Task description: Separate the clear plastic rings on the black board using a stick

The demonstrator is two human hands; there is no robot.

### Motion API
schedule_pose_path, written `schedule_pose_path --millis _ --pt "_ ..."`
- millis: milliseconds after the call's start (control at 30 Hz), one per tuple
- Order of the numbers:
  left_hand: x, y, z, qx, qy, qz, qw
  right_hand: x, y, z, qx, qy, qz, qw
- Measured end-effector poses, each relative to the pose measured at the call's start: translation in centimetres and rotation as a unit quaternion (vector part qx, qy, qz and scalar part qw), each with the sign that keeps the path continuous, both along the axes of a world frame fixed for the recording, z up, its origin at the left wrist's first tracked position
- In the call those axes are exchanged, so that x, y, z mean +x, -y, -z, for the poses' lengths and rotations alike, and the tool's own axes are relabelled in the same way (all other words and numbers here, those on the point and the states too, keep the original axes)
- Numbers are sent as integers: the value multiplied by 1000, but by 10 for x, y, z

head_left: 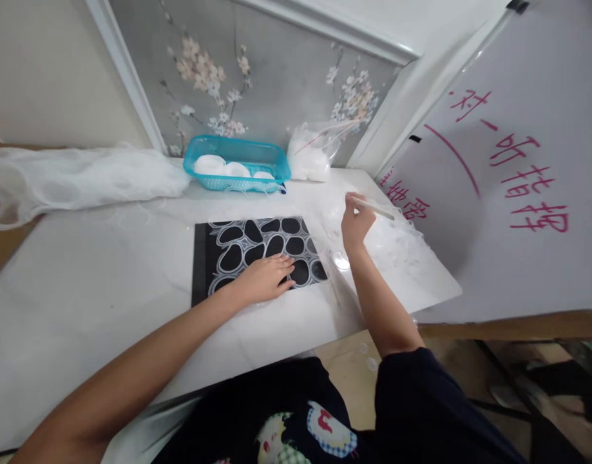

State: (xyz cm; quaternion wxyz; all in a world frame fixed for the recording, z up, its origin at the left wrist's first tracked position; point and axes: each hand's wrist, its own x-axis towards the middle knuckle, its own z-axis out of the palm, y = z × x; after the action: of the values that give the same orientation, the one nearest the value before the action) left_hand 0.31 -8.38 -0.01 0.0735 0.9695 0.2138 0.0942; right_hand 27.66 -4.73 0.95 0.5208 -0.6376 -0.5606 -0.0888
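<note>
My left hand (269, 277) lies flat with its fingers stretched out on a sheet of clear film with whitish oval outlines (254, 232), over a black board (200, 258). My right hand (357, 224) is raised over the right part of the table, closed round a thin pale stick-like tool (379, 209) that points to the right. Whether the tool is a pen or tweezers I cannot tell. Beneath and beyond it spreads a pile of translucent white scraps (402, 254). A small shiny round thing (341, 260) sits by my right wrist.
A blue plastic basket (238, 145) with several white round pieces stands at the back. Beside it is a clear bag (311, 154) of white material. A long bundle of white perforated sheeting (83, 180) runs along the left. A whiteboard (518, 167) borders the right.
</note>
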Motion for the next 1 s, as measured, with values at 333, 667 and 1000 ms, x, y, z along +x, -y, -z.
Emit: schedule_pose_path --millis 333,667,1000 --pt "34 7 -10 62 -2 44 997 -7 76 38 -210 -107 -249 940" --pt "49 11 12 20 1 43 999 -5 69 39 -220 -147 -251 931" --pt "48 10 14 -16 -5 42 999 -3 71 46 -199 -79 -256 943"
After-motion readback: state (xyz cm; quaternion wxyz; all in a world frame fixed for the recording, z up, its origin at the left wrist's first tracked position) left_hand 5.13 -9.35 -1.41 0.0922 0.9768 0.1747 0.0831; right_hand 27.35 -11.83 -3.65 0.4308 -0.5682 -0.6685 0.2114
